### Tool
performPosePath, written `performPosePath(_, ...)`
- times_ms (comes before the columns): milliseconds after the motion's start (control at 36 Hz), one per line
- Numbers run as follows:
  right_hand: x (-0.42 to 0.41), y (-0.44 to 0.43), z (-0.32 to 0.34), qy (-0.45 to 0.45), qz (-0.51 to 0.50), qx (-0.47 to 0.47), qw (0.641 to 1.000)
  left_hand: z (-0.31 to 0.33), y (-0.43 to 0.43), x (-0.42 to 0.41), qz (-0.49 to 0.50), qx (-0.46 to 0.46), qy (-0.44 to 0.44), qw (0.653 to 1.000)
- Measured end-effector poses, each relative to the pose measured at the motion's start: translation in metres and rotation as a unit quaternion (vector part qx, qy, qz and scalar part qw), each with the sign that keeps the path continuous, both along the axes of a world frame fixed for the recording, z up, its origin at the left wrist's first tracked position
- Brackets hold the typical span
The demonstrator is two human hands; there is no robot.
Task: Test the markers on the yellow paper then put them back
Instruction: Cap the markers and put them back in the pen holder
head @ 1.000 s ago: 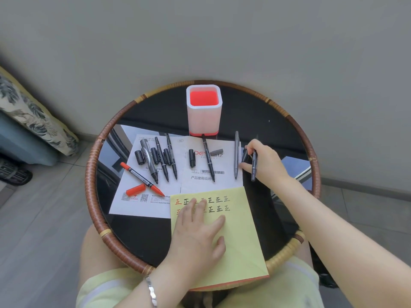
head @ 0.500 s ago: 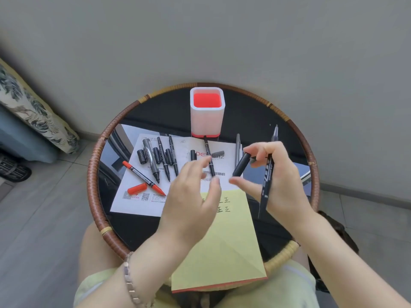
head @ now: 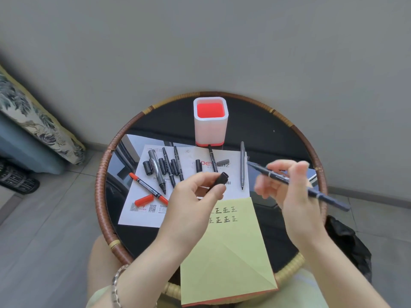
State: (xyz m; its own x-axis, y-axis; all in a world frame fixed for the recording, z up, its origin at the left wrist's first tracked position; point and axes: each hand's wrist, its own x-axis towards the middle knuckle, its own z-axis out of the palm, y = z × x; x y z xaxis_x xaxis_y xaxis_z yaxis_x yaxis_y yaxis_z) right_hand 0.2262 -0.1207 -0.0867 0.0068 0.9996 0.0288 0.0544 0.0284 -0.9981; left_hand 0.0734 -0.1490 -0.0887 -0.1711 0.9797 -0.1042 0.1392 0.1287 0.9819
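Note:
My right hand (head: 289, 185) grips a dark marker (head: 315, 193) held above the table, its uncapped tip pointing left. My left hand (head: 195, 196) pinches that marker's black cap (head: 221, 178) between thumb and fingers, a little left of the tip. The yellow paper (head: 222, 258) lies at the near edge of the round table, with rows of written characters near its top, partly hidden by my left hand. Several uncapped markers and loose caps lie on a white sheet (head: 142, 210), among them a red marker (head: 148, 188) with its red cap (head: 144, 200).
A white pen holder (head: 210, 127) with a red inside stands at the back of the black round table, which has a woven rim (head: 101, 174). A grey pen (head: 242, 165) lies right of the holder. A wall is close behind; a cushion sits at the left.
My left hand rose off the yellow paper and took the black cap. My right hand lifted the marker from the table and turned it, so its tip now points left.

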Motion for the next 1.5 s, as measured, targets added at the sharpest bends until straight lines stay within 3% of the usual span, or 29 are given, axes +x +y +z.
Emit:
performPosePath(83,0.002,0.000,0.008,0.085,-0.059,-0.093,0.990,0.000,0.001,-0.001,-0.002,-0.003,0.017,1.000)
performPosePath(194,0.001,0.001,0.007,0.079,-0.061,-0.126,0.987,-0.001,0.000,0.000,-0.013,-0.012,0.033,0.999)
performPosePath(444,0.002,0.001,0.006,0.059,-0.048,-0.138,0.988,0.001,-0.002,0.005,-0.037,0.004,0.053,0.998)
performPosePath(639,-0.002,-0.001,0.003,0.035,-0.023,-0.116,0.992,0.004,-0.008,0.011,-0.107,0.058,0.118,0.986)
performPosePath(972,-0.006,-0.004,0.000,0.114,-0.001,-0.096,0.989,0.001,-0.009,0.025,-0.123,0.130,0.128,0.975)
performPosePath(1139,-0.008,-0.005,0.001,0.101,0.015,-0.069,0.992,0.005,-0.015,0.028,-0.102,0.116,0.087,0.984)
performPosePath(1278,-0.007,-0.002,-0.002,0.080,0.052,-0.059,0.994,0.013,-0.005,0.027,-0.122,-0.015,-0.055,0.991)
performPosePath(1361,-0.002,0.005,-0.004,0.079,0.079,-0.094,0.989,0.014,0.011,0.020,-0.161,-0.045,0.012,0.986)
performPosePath(1500,0.022,0.028,0.007,0.098,0.204,-0.133,0.965,0.021,0.045,0.010,-0.186,0.020,0.163,0.969)
